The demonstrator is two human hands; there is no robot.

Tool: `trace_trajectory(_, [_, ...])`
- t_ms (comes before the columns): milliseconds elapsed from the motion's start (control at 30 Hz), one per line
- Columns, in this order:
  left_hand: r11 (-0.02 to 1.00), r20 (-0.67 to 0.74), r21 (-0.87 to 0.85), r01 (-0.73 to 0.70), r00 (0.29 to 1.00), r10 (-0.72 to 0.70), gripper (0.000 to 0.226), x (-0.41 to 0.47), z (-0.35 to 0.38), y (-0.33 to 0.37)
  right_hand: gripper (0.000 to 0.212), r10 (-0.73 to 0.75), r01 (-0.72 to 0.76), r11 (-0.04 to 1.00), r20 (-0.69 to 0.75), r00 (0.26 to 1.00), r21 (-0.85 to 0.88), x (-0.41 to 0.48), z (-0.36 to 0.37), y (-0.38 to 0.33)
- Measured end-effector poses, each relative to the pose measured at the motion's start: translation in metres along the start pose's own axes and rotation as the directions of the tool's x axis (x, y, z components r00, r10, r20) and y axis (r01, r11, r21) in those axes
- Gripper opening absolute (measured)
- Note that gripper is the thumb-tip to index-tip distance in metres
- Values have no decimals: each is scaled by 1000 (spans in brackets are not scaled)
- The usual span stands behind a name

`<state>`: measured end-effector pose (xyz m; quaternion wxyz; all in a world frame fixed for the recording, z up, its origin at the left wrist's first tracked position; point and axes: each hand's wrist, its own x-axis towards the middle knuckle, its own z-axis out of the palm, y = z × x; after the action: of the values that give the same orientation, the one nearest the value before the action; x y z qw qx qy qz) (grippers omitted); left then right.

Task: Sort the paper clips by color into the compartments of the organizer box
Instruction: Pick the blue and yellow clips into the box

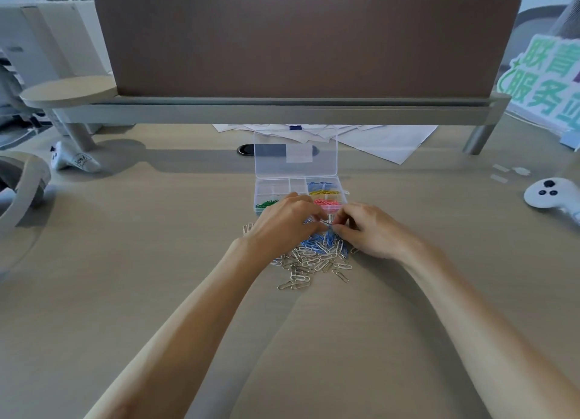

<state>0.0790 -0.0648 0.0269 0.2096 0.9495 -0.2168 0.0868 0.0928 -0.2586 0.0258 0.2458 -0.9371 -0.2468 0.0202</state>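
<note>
A clear organizer box stands open on the desk, lid up. Its compartments hold blue clips, yellow clips, pink clips and green clips. In front of it lies a pile of silver, white and blue paper clips. My left hand and my right hand meet above the pile's far edge. Their fingertips pinch clips between them, a silver one and blue ones hanging below. Which hand holds which clip is hard to make out.
A brown partition on a grey rail closes off the back of the desk. Loose papers lie behind the box. A white controller sits at the right, a crumpled wrapper at the left, a green-lettered sign far right.
</note>
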Motion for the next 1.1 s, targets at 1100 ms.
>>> trace_trajectory(1100, [951, -247, -110, 290, 918, -309, 15, -8, -24, -68, 8, 77, -37, 983, -221, 972, 180, 44, -16, -1])
